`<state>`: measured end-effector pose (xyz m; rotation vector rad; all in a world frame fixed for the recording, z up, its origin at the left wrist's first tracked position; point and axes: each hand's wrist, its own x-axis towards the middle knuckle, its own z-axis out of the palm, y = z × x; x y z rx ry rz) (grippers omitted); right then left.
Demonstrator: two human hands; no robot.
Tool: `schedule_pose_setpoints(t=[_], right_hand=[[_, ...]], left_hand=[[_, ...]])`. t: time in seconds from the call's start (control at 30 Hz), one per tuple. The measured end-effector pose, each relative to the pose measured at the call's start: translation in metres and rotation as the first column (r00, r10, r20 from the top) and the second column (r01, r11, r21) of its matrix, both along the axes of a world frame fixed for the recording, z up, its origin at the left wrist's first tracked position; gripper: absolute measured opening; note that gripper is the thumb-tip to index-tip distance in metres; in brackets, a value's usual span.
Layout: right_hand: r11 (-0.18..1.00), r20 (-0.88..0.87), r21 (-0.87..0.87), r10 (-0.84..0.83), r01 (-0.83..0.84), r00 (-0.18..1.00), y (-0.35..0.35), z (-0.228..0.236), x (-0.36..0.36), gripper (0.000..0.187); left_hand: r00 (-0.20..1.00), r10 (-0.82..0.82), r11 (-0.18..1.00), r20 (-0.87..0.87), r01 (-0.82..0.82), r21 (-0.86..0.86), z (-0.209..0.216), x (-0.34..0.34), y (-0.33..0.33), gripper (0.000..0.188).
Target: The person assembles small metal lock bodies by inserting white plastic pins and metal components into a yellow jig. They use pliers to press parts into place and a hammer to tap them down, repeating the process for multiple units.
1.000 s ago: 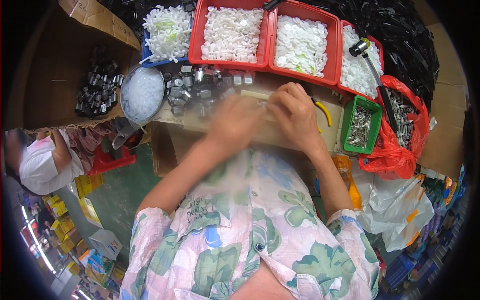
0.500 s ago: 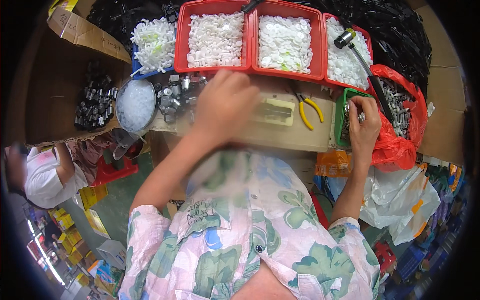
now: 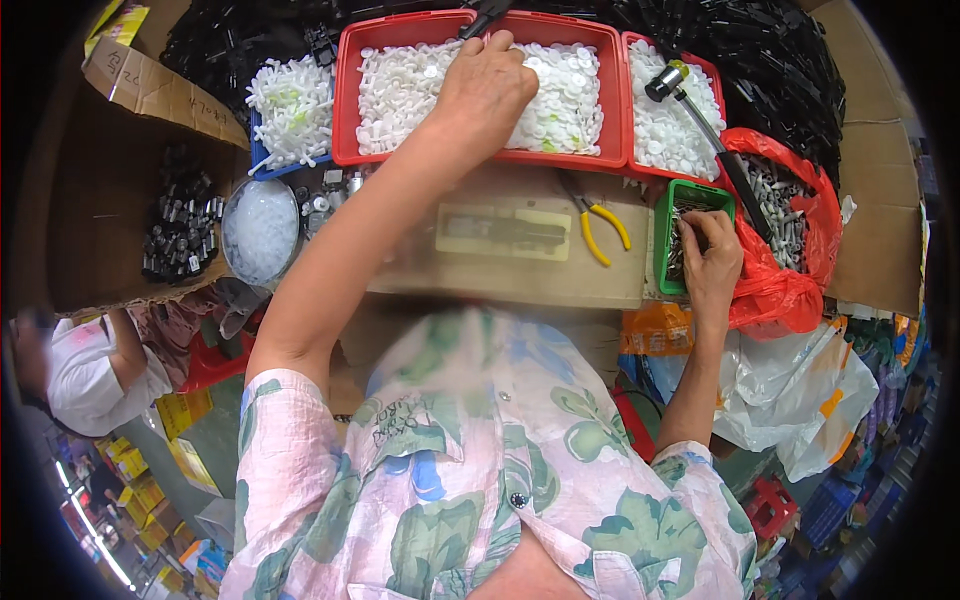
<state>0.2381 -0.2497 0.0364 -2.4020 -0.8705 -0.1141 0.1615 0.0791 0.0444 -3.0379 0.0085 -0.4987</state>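
Observation:
My left hand [image 3: 488, 92] reaches over the wall between two red bins [image 3: 348, 90] of white plastic pieces [image 3: 405, 90]. Its fingers are bent together beside a black plastic part [image 3: 484, 16] at the bins' far edge; their tips are hidden, so what they hold does not show. My right hand [image 3: 712, 258] is at a small green tray [image 3: 663, 240] of small metal pieces. Its thumb and fingers are pinched together inside, and anything between them is too small to make out. A cream fixture block [image 3: 455, 232] with a dark long recess lies between my arms.
Yellow-handled pliers [image 3: 607, 235] lie by the green tray. A hammer [image 3: 725, 150] leans across the right red bin and a red bag [image 3: 790, 305] of grey parts. On the left stand a clear tub [image 3: 262, 235] and a carton [image 3: 75, 210]. Another person [image 3: 100, 370] sits at left.
My left hand has moved up and away from me, from the near edge of the red bins to over them. My right hand stays at the green tray. The whole view has shifted slightly.

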Motion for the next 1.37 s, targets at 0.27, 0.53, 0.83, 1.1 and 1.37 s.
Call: schedule_pose_setpoints(t=[0.27,0.53,0.83,1.1,1.37], right_hand=[[0.993,-0.073,0.108,-0.033,0.041,0.997,-0.002,0.006,-0.001,0.008],[0.985,-0.046,0.165,-0.047,0.054,0.998,0.001,0.007,-0.004,0.009],[0.83,-0.202,0.55,0.241,-0.094,0.949,0.059,0.034,-0.057,0.006],[0.799,0.03,0.537,0.302,-0.271,0.953,0.084,0.032,-0.071,0.016],[0.821,0.173,0.47,0.275,-0.324,0.946,0.079,0.029,-0.073,0.02]], left_hand=[[0.989,-0.04,0.957,0.139,0.078,-0.281,-0.006,-0.008,0.006,0.013],[0.992,0.115,0.391,-0.049,-0.091,-0.916,0.022,-0.041,-0.029,0.011],[0.987,0.028,-0.258,-0.157,-0.145,-0.955,0.019,-0.072,-0.073,0.016],[0.984,0.015,-0.341,-0.178,-0.162,-0.926,0.019,-0.083,-0.086,0.016],[0.983,0.039,-0.257,-0.178,-0.162,-0.953,0.017,-0.082,-0.093,0.017]])
